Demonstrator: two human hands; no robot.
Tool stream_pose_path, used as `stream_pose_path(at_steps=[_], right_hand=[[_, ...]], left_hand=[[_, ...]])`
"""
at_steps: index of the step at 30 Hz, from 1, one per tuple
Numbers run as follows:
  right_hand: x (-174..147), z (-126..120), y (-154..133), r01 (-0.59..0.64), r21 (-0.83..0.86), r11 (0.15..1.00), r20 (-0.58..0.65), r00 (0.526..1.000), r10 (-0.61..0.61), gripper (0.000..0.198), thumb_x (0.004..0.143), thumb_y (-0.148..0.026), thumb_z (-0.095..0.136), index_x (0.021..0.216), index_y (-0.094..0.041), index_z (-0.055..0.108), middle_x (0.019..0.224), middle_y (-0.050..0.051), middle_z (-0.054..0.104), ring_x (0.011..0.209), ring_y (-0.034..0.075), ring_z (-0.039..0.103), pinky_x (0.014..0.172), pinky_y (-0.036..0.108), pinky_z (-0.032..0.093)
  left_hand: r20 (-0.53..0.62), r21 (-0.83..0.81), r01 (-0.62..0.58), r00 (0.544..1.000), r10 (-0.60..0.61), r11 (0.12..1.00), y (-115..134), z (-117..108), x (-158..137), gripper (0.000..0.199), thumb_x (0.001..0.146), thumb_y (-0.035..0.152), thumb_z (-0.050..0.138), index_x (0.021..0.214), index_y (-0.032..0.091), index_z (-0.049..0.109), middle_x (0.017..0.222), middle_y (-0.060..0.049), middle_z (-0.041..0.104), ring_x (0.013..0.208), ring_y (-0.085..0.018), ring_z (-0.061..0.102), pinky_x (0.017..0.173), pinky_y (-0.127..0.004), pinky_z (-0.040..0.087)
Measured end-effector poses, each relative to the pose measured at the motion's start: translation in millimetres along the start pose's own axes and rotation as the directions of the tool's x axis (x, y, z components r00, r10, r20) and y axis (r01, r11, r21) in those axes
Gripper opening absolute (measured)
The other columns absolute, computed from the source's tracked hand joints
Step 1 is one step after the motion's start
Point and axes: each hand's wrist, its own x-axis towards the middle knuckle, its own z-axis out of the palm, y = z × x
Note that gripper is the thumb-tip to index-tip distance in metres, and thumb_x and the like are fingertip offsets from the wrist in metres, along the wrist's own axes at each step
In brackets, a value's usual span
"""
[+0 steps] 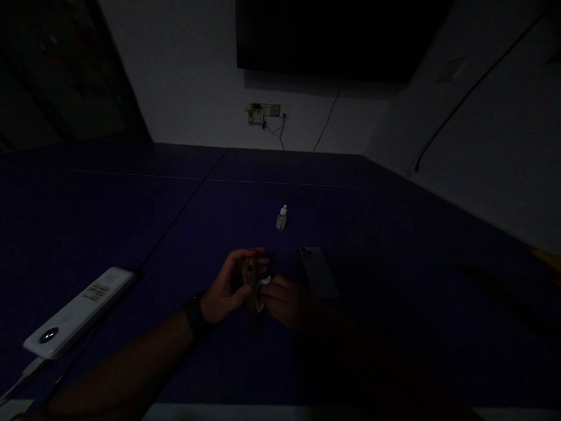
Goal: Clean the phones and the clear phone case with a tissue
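In the dim head view my left hand [230, 286], with a dark watch [196, 316] on its wrist, grips a slim brown phone case [249, 280] by its edges. The case is held upright, roughly edge-on to me, with a dark opening near its top. My right hand [283, 299] pinches a crumpled white cloth or tissue [262, 292] against the case's right side. To the right of that hand a pale phone [319, 272] lies with its camera side up. Farther back stands a small clear dropper bottle [281, 220] with a white top.
A long white power strip [81, 313] with a cable [24, 374] lies at the left of the dark blue table [245, 204]. Behind it, wall sockets with cords [269, 111] sit below a large dark screen [342, 41]. A black cable [473, 88] hangs along the right wall.
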Motion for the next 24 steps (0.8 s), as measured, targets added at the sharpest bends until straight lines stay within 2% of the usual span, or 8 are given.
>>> stream_pose_path(at_steps=[4, 7, 10, 12, 18, 21, 24], right_hand=[[-5.2, 9.5, 5.4, -0.003, 0.042, 0.999, 0.101, 0.995, -0.002, 0.021, 0.099, -0.01, 0.046, 0.093, -0.014, 0.065, 0.094, 0.008, 0.068, 0.083, 0.018, 0.06, 0.072, 0.032, 0.045], [-5.8, 17.8, 10.0, -0.032, 0.081, 0.996, 0.121, 0.992, 0.022, 0.016, 0.099, -0.011, 0.049, 0.096, -0.015, 0.064, 0.096, 0.007, 0.07, 0.092, 0.018, 0.062, 0.079, 0.033, 0.048], [-4.3, 20.4, 8.3, -0.05, 0.114, 0.992, 0.114, 0.993, 0.037, 0.013, 0.097, -0.012, 0.052, 0.1, -0.013, 0.064, 0.102, 0.009, 0.071, 0.104, 0.02, 0.063, 0.09, 0.036, 0.049], [-3.6, 17.6, 1.8, -0.037, 0.124, 0.992, 0.109, 0.994, 0.023, 0.013, 0.097, -0.013, 0.052, 0.101, -0.014, 0.065, 0.104, 0.01, 0.072, 0.107, 0.021, 0.064, 0.092, 0.036, 0.049], [-6.2, 6.0, -19.7, 0.018, 0.165, 0.986, 0.097, 0.995, -0.035, 0.016, 0.099, -0.012, 0.049, 0.101, -0.015, 0.065, 0.109, 0.008, 0.072, 0.107, 0.017, 0.064, 0.094, 0.032, 0.049], [-7.4, 13.0, -12.3, -0.005, 0.126, 0.992, 0.102, 0.995, -0.008, 0.017, 0.099, -0.011, 0.049, 0.098, -0.016, 0.065, 0.103, 0.007, 0.072, 0.101, 0.017, 0.065, 0.089, 0.033, 0.05], [-7.1, 24.7, 0.9, -0.079, 0.08, 0.994, 0.1, 0.992, 0.071, 0.016, 0.098, -0.012, 0.051, 0.093, -0.017, 0.065, 0.098, 0.007, 0.072, 0.096, 0.019, 0.066, 0.087, 0.035, 0.051]], left_hand=[[0.051, 0.132, -0.16, 0.987, 0.154, 0.978, -1.1, -1.4, 0.1, 0.048, 0.093, 0.045, 0.065, 0.132, 0.03, 0.042, 0.149, -0.014, 0.036, 0.135, -0.034, 0.047, 0.107, -0.056, 0.042], [0.169, 0.204, -0.236, 0.964, 0.204, 0.95, -1.6, -4.5, 2.0, 0.05, 0.094, 0.043, 0.063, 0.136, 0.032, 0.038, 0.15, -0.015, 0.034, 0.136, -0.036, 0.046, 0.105, -0.058, 0.042], [0.279, 0.298, -0.29, 0.938, 0.208, 0.91, -1.9, -8.5, 4.1, 0.055, 0.089, 0.044, 0.068, 0.134, 0.034, 0.039, 0.147, -0.014, 0.039, 0.137, -0.037, 0.044, 0.105, -0.059, 0.042], [0.297, 0.322, -0.299, 0.933, 0.204, 0.898, -3.1, -10.5, 4.6, 0.057, 0.087, 0.044, 0.07, 0.134, 0.035, 0.039, 0.146, -0.013, 0.041, 0.138, -0.037, 0.043, 0.103, -0.059, 0.043], [0.276, 0.247, -0.281, 0.938, 0.211, 0.927, -9.6, -12.4, 1.5, 0.056, 0.088, 0.046, 0.069, 0.135, 0.038, 0.038, 0.149, -0.012, 0.034, 0.139, -0.036, 0.041, 0.1, -0.059, 0.047], [0.266, 0.274, -0.263, 0.945, 0.19, 0.925, -9.3, -13.0, 1.3, 0.057, 0.086, 0.046, 0.071, 0.133, 0.037, 0.039, 0.147, -0.013, 0.038, 0.138, -0.037, 0.043, 0.099, -0.059, 0.047], [0.28, 0.302, -0.281, 0.94, 0.197, 0.911, -6.7, -13.4, 2.8, 0.057, 0.086, 0.047, 0.071, 0.131, 0.037, 0.039, 0.142, -0.013, 0.044, 0.137, -0.037, 0.044, 0.1, -0.059, 0.045]])
